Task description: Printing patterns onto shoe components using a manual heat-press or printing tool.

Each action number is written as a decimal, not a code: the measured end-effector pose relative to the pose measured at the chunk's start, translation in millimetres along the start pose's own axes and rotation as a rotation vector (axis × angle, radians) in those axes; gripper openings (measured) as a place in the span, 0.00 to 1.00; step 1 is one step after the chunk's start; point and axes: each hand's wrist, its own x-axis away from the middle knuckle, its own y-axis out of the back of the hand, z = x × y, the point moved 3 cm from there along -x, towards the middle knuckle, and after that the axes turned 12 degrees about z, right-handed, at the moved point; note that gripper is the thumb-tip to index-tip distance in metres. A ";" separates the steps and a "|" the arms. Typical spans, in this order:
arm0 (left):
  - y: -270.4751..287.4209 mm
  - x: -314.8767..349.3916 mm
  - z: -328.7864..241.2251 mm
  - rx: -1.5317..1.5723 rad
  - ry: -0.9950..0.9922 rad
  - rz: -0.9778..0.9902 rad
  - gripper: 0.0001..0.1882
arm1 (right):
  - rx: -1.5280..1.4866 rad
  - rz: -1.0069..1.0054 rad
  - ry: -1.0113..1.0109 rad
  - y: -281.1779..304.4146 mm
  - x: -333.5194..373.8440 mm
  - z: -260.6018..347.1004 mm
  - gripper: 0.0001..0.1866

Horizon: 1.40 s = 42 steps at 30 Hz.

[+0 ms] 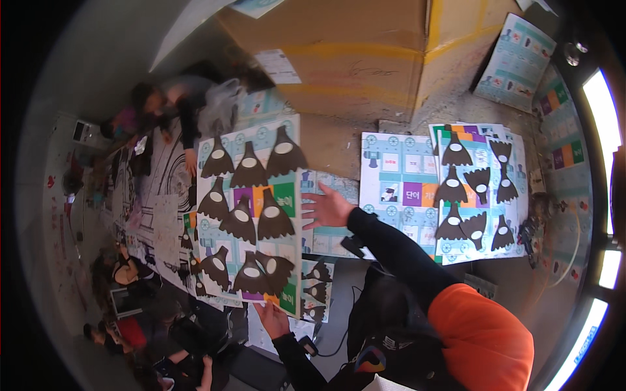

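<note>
A large printed sheet (207,242) stands tilted up at the centre left, with several dark brown scalloped cutouts, each with a white oval, laid or stuck on its face. My left hand (270,319) grips the sheet's lower edge, the fingers partly behind it. Close by the sheet's right edge is my right hand (328,207), its fingers spread and stretched to the left; whether the fingertips touch the edge I cannot tell. Partly covered by the sheet, a smaller sheet with similar dark cutouts (317,291) lies lower down.
To the right, a stack of printed sheets (404,163) bears more dark cutouts (454,189). Behind it stands a big taped cardboard box (352,58). A person (186,111) leans over the long table at the far left; other people (130,329) sit at the lower left.
</note>
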 end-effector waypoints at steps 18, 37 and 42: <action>-22.0 46.2 -34.2 -0.006 0.039 0.015 0.34 | 0.412 -0.384 0.198 67.8 -13.4 43.1 0.26; 3.1 8.3 8.0 0.083 -0.027 0.117 0.35 | 1.232 -0.628 0.549 13.4 -25.8 110.6 0.19; 51.8 -17.0 66.8 0.170 0.004 0.104 0.37 | 1.210 -0.921 0.681 25.3 49.8 96.9 0.16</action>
